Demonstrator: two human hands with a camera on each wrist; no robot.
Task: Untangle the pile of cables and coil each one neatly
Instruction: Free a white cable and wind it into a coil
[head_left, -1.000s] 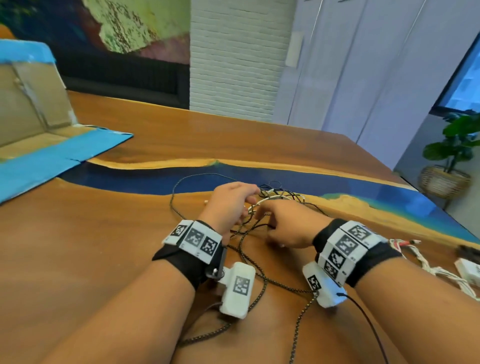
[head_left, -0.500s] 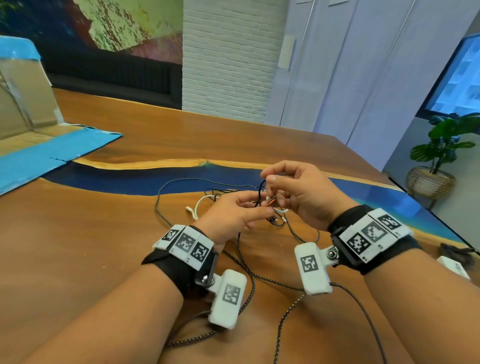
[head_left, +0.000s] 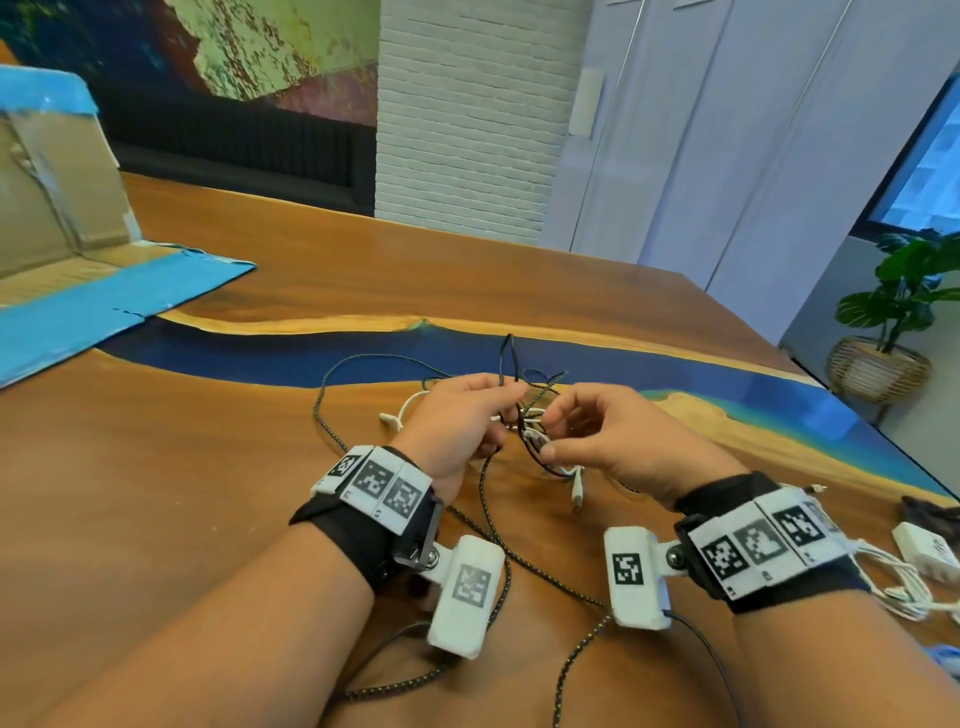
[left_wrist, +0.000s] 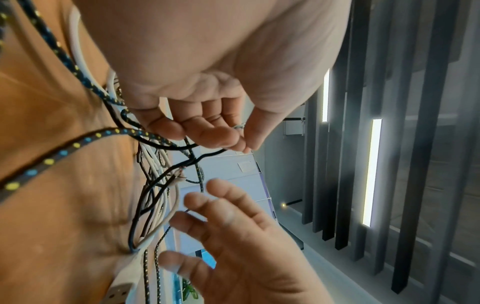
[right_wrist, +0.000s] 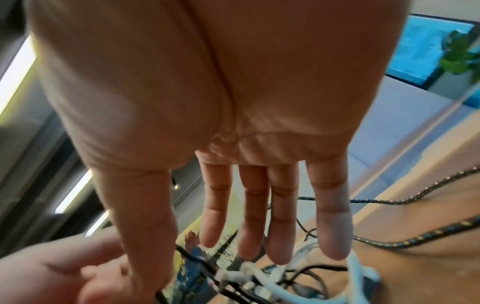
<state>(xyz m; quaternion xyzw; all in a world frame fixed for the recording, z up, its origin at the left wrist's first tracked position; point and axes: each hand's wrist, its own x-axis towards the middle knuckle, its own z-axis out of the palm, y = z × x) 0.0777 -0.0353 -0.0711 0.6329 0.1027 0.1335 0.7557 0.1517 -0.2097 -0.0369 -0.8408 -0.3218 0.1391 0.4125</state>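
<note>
A tangle of cables (head_left: 530, 426) is held raised just above the wooden table (head_left: 182, 493), near its middle and on the near side of the blue resin band (head_left: 260, 353) that runs across the top. The left hand (head_left: 457, 421) is curled around the tangle: a thin black cable (left_wrist: 166, 176) is pinched between thumb and forefinger, and a loop of it stands up above the knuckles. The remaining fingers of that hand are folded in against the strands. The right hand (head_left: 618, 441) is held just to the right of the tangle with its fingers (right_wrist: 280, 216) straight and spread; nothing is grasped by it, and only the fingertips are seen close to the white strands. In the right wrist view the fingers hang loose above a knot of white cable (right_wrist: 306, 273) and black cable.

A braided black cable with yellow and blue flecks (head_left: 488, 519) trails from the tangle across the table toward the near edge, passing between the two forearms. A white USB plug (head_left: 576, 493) dangles below the bundle.

An opened cardboard box with blue tape (head_left: 67, 260) lies at the far left of the table. A bundle of white cord (head_left: 893, 582) and a white charger (head_left: 930, 551) lie at the right edge. A potted plant in a wicker basket (head_left: 893, 332) stands on the floor at the far right.
</note>
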